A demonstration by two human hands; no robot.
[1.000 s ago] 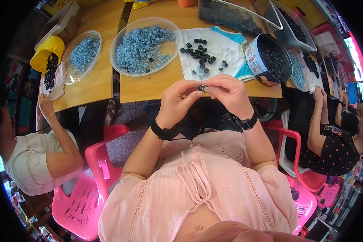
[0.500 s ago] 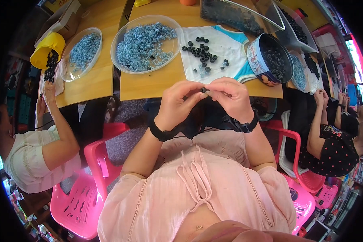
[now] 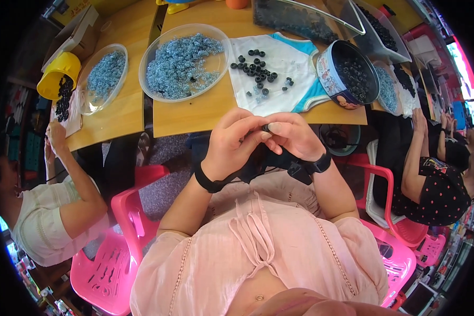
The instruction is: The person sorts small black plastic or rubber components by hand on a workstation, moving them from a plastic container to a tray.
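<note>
Pinched tight between the fingertips of the left hand (image 3: 236,141) and right hand (image 3: 295,137), one tiny black ring (image 3: 266,128), surely light, hard and easy to drop, best held by its rim; just past the hands, about twenty more black rings (image 3: 255,64) on one white cloth (image 3: 292,58); farther left, two clear bowls (image 3: 155,52) of blue bits.

Pale blue rings (image 3: 181,60) fill the clear bowl (image 3: 147,63) at upper centre; black rings (image 3: 255,63) dot a white-and-turquoise cloth (image 3: 295,79). Wooden table (image 3: 195,113), pink chairs (image 3: 126,210), yellow cup (image 3: 55,79) upper left, possibly plastic.
</note>
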